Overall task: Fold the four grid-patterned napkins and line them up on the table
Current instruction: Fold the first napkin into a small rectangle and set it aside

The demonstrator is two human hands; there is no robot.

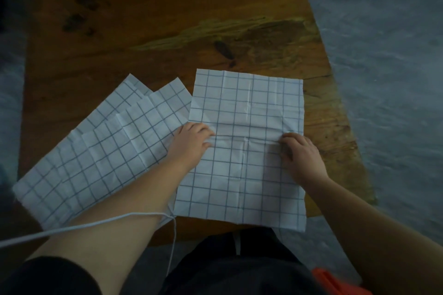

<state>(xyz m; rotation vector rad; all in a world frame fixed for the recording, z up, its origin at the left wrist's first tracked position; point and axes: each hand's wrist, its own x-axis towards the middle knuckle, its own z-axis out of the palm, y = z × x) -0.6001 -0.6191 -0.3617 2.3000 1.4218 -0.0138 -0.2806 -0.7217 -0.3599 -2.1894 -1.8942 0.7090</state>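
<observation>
One white napkin with a blue grid (244,103) lies spread flat on the wooden table (148,31), its near edge hanging over the table's front. My left hand (191,141) pinches its left edge at mid-height. My right hand (299,153) pinches the right edge at the same height, and a crease runs across the cloth between them. To the left, a fanned pile of more grid napkins (96,151) lies unfolded and overlapping, partly under my left forearm.
The table's right edge (335,93) slants close beside the spread napkin, with grey carpet (388,79) beyond. A thin white cord (84,225) crosses my left forearm. An orange object (335,282) shows at the bottom right by my dark clothing.
</observation>
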